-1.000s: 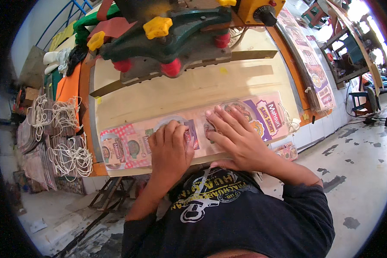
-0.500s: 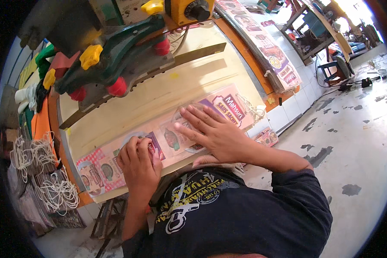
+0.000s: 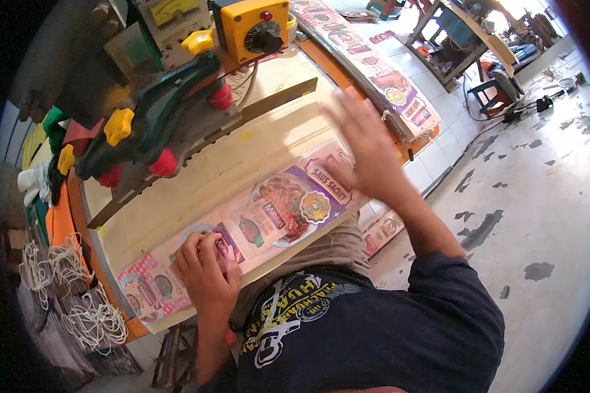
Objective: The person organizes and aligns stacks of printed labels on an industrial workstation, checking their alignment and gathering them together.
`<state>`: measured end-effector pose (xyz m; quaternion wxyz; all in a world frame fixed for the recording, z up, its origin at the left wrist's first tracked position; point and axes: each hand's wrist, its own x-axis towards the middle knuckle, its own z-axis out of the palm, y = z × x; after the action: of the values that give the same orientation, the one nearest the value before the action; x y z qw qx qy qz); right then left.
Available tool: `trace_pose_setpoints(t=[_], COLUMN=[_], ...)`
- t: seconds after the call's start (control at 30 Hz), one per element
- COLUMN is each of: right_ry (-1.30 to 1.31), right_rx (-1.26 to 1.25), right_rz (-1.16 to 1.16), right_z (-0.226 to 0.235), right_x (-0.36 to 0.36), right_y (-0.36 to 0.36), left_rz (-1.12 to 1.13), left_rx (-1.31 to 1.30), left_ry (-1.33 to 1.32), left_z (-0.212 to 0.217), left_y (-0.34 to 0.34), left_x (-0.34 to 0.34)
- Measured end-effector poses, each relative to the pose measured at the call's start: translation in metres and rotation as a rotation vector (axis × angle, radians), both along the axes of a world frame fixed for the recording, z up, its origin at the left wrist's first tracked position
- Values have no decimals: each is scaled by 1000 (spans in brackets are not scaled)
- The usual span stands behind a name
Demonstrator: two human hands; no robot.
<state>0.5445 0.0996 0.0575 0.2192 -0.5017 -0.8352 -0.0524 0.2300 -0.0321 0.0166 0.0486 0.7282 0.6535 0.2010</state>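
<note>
Printed sachet strip (image 3: 269,216), laid diagonally along the table edge, is pinned by the curled left hand (image 3: 206,275); the open right hand (image 3: 367,154) is spread at its far end.

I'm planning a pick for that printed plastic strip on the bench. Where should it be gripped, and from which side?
Probably at its near long edge, coming from the person's side. The printed plastic strip lies flat and thin on the pale bench top, so only that edge overhanging near the left hand offers a pinch; the right hand covers the far end.
</note>
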Motion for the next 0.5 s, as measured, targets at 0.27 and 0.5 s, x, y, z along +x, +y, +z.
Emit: trace_pose_setpoints(t=[0.27,0.5], right_ry=[-103,-35], right_rx=[-266,-442], right_rz=[-675,-683], right_z=[1,9], right_x=[123,138], right_y=[54,61], left_rz=[-8,-3], left_rx=[39,5], left_ry=[4,-23], left_z=[-3,2], left_y=[2,2], left_x=[0,0])
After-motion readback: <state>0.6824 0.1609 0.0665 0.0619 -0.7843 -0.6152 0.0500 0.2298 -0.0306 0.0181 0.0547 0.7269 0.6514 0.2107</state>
